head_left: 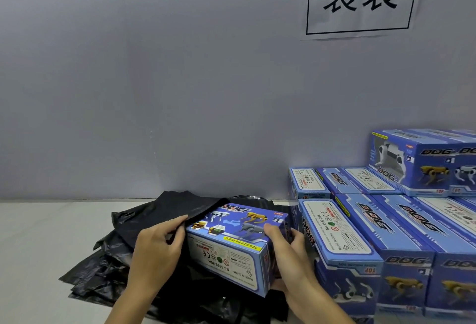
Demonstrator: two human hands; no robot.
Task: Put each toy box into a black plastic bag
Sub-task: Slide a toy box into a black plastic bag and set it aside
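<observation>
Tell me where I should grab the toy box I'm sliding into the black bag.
Grip the toy box at its near right end, coming from the right, as the right hand does now. That short end is bare, while the far left end sits under the bag edge lifted by the left hand. From there you can probably push it lengthwise in.

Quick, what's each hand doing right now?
Left hand: pinches the edge of the black plastic bag, pulling it over the box.
Right hand: grips the end of the toy box.
</observation>
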